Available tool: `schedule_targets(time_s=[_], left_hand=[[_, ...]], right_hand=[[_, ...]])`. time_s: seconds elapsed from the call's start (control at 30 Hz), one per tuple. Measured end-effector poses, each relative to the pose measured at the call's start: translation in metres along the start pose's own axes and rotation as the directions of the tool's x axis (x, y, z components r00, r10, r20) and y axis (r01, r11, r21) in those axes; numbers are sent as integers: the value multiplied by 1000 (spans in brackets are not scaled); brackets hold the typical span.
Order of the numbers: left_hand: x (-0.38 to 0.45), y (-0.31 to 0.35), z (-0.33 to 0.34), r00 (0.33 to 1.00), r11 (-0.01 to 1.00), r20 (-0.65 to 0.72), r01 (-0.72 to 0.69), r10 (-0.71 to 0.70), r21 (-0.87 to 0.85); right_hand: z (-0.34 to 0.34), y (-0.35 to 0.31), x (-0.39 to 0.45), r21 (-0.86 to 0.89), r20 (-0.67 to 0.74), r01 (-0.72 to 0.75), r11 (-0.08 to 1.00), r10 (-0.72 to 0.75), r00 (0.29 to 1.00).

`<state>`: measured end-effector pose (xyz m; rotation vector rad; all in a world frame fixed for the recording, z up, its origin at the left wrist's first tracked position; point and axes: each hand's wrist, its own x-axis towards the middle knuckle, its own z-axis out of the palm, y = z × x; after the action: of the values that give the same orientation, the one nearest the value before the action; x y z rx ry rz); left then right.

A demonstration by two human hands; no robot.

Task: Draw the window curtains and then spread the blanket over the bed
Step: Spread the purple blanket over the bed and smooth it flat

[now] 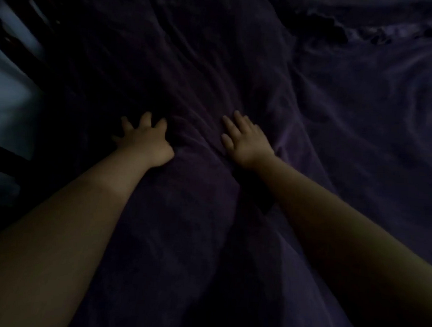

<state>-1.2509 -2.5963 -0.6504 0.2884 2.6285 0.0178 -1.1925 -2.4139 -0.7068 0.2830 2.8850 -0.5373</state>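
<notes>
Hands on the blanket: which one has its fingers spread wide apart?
The left hand: its fingers splay wide, while the right hand keeps them close together.

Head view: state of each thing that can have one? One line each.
blanket: dark purple, laid out over the bed, still creased with long folds between and beyond the hands.
left hand: fingers spread, palm down, pressing on the blanket.
right hand: fingers straight, palm down, flat on the blanket.
Room: very dim; curtains not in view.
</notes>
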Motion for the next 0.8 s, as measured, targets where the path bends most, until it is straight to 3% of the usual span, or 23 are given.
schedule_targets(time_s=[0.13,0.23,0.3,0.4,0.57,0.7,0.8], left_hand=[[-40,34,26,997,997,-23,79,-79,0],[-77,63,54,977,985,-139,153,-162,-79],[-106,82,76,947,973,-256,150,-192,-176],[-157,120,119,933,967,-294,153,-209,-203],[-226,182,171,957,987,-249,125,-147,-102],[-267,230,198,995,987,-88,49,-36,153],[-300,273,220,997,983,73,-11,-3,185]], right_hand=[[25,38,-79,123,-64,86,989,-79,995],[41,83,-135,137,43,83,987,-90,995],[46,114,-168,82,139,118,990,-129,982],[42,169,-222,-112,279,266,958,-226,933],[15,273,-300,-275,449,398,875,-249,858],[0,327,-350,-281,400,258,925,-131,907],[-4,353,-385,-232,346,184,955,-96,933]])
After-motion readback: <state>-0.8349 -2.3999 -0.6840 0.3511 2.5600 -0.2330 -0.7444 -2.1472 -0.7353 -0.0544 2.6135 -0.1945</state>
